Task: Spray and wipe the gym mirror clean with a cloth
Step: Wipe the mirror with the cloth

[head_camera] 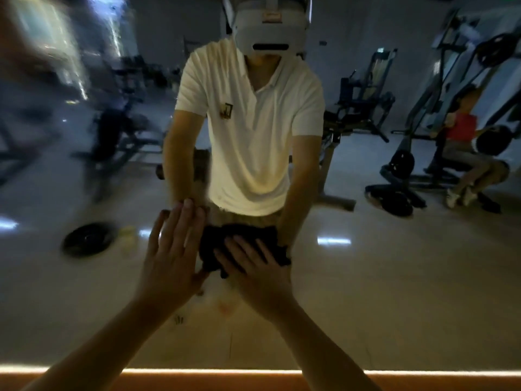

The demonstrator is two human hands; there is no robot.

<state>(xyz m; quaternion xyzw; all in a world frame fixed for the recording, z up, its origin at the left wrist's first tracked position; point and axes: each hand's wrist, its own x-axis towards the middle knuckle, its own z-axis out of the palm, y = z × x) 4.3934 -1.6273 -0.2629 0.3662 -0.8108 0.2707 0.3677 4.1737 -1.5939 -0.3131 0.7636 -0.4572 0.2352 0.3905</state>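
Gym mirror (pixel 394 277) is being touched by both hands: left hand (pixel 172 255) is lying flat, fingers straight, holding nothing; right hand (pixel 253 266) is pressing a dark cloth (pixel 239 235) against it with spread fingers.

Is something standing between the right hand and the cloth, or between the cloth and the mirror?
Nothing visible does. The right hand presses the cloth directly against the mirror; the left hand rests on the glass beside it.
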